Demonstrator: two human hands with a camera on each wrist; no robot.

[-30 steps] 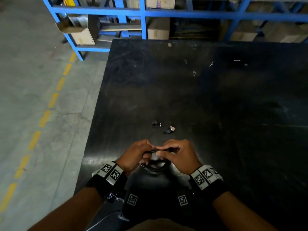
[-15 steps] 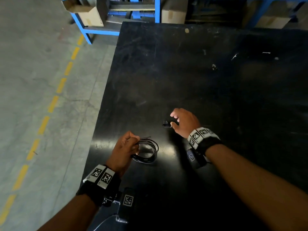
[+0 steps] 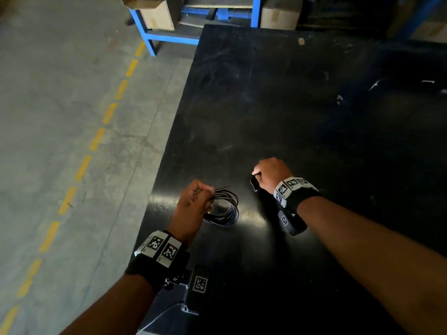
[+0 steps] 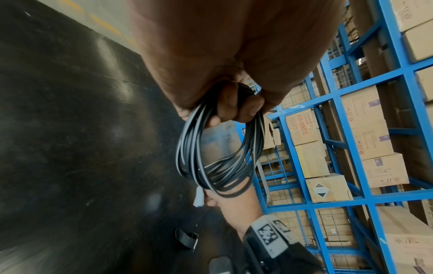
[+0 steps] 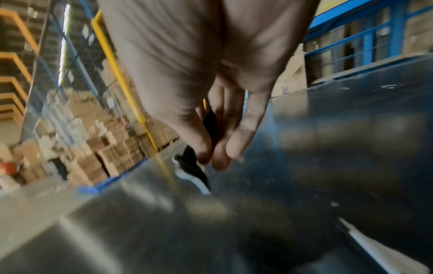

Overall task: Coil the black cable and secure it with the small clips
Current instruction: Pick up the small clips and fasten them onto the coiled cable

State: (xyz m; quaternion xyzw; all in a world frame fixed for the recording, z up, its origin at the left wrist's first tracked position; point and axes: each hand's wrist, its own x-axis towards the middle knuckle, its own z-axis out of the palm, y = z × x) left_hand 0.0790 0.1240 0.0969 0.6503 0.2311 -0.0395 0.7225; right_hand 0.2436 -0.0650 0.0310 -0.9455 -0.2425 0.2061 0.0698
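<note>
My left hand [image 3: 202,198] grips the coiled black cable [image 3: 227,209] just above the black table [image 3: 290,117]. In the left wrist view its fingers [image 4: 236,109] curl round the top of the coil [image 4: 218,159], whose several loops hang below. To the right and slightly farther away, my right hand [image 3: 257,176] pinches a small black clip [image 3: 254,184]. That clip [image 5: 188,161] shows at the thumb and fingertips in the right wrist view, and its pale end [image 4: 199,198] in the left wrist view. A second clip [image 4: 186,239] lies on the table by my right wrist.
The table's left edge [image 3: 169,153] drops to a concrete floor with a dashed yellow line [image 3: 96,139]. Blue shelving [image 3: 167,39] with cardboard boxes [image 3: 157,15] stands beyond the far end. A grey device with a square marker [image 3: 199,284] sits at the table's near edge.
My right hand let go of the coil, reached forward to the clips and took hold of one. My left hand now holds the coil alone. My view has tilted down.
</note>
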